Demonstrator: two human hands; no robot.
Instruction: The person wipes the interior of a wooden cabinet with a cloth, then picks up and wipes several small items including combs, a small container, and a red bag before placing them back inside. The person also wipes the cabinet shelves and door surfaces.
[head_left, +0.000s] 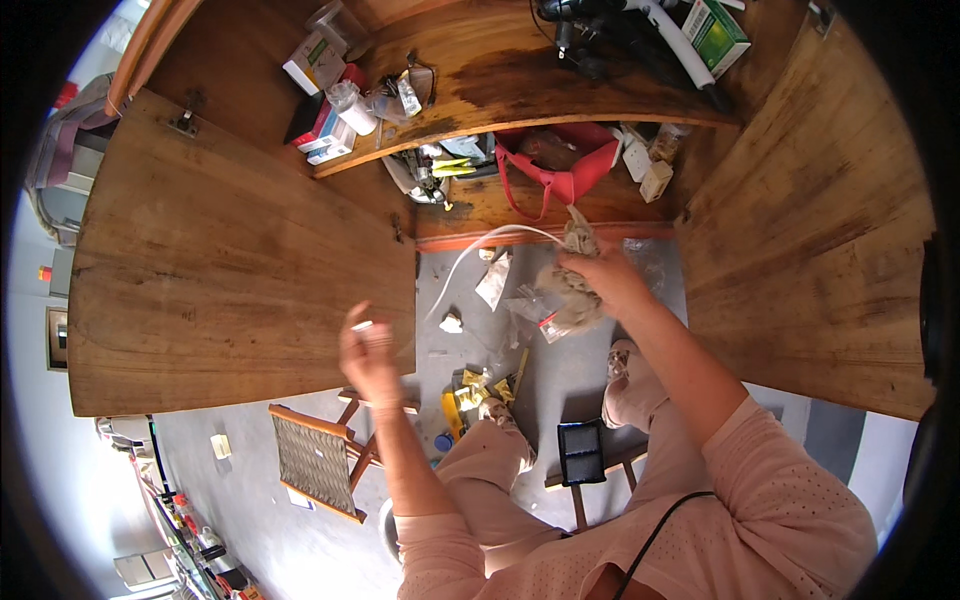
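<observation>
My right hand grips a crumpled grey-beige cloth in front of the open cabinet. A white cable curves from beside that cloth out to the left, and its far part is blurred. My left hand is raised near the left cabinet door, fingers curled and blurred; something small and whitish shows at the fingers, but I cannot tell what it is or whether it is held. Just beyond the cloth, a red bag sits open on the lower shelf with a dark wrapped item inside.
An upper shelf bears boxes, a white bottle, cords and a white-handled appliance. The right door stands open. Plastic bags, paper scraps and gold wrappers litter the floor near my feet. A folding stool lies at the left.
</observation>
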